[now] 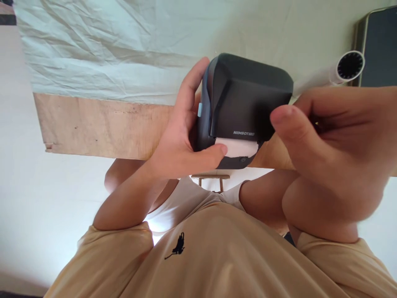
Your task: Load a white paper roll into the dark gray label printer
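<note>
My left hand [180, 136] grips a dark grey label printer [245, 95] from its left side, fingers over the far edge and thumb pressed by the white label paper [240, 147] at its front slot. The printer is held just above the table's near edge. My right hand [328, 140] is close to the camera at the printer's right side, with the fingers curled and the thumb tip next to the printer's right edge. Whether it holds anything is unclear.
A creased pale sheet [108, 49] covers the wooden table [99, 128]. At the far right lie a white tube with a dark round end [349, 66] and a dark flat case [380, 41]. A small wooden stool [211, 179] shows below the table edge.
</note>
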Motion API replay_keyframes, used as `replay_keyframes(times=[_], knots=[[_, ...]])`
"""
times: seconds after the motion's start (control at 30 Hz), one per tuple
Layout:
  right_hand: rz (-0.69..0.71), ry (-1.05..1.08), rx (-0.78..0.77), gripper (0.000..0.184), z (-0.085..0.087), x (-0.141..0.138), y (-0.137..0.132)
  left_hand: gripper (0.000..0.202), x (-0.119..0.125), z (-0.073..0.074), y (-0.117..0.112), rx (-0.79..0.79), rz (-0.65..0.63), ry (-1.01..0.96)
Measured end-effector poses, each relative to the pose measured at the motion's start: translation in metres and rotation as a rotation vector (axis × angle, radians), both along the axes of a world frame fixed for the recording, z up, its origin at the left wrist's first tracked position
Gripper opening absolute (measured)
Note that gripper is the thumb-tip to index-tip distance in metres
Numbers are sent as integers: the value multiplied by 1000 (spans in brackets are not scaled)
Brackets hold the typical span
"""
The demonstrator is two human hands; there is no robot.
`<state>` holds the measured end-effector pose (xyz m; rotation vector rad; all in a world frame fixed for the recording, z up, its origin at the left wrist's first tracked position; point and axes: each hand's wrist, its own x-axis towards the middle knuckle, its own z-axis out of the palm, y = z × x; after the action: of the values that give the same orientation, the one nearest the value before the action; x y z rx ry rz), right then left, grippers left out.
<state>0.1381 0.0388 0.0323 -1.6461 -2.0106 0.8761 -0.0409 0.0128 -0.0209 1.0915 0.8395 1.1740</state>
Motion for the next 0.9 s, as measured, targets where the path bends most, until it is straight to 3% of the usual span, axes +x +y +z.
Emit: replay_keyframes(times=[0.1, 0.23, 0.37, 0.53, 0.73, 0.9], knots=[[64, -52, 24, 58, -7, -7, -1, 45, 1, 2, -1, -110, 105, -36], [178, -65, -105, 66, -19, 0, 10, 18, 1, 2, -2, -132, 111, -36], [191, -15, -213, 65, -27, 3, 16, 26, -1, -5, 0, -149, 89, -19], [177, 7, -214, 68, -28, 0, 17, 37, -4, -17, 3, -60, 54, -6], [164, -5, -189, 69, -29, -1, 17, 26, -3, -3, -2, -174, 59, 53], [186, -26, -185, 70, -33, 0, 19, 37, 2, -1, 1, -95, 75, -93]])
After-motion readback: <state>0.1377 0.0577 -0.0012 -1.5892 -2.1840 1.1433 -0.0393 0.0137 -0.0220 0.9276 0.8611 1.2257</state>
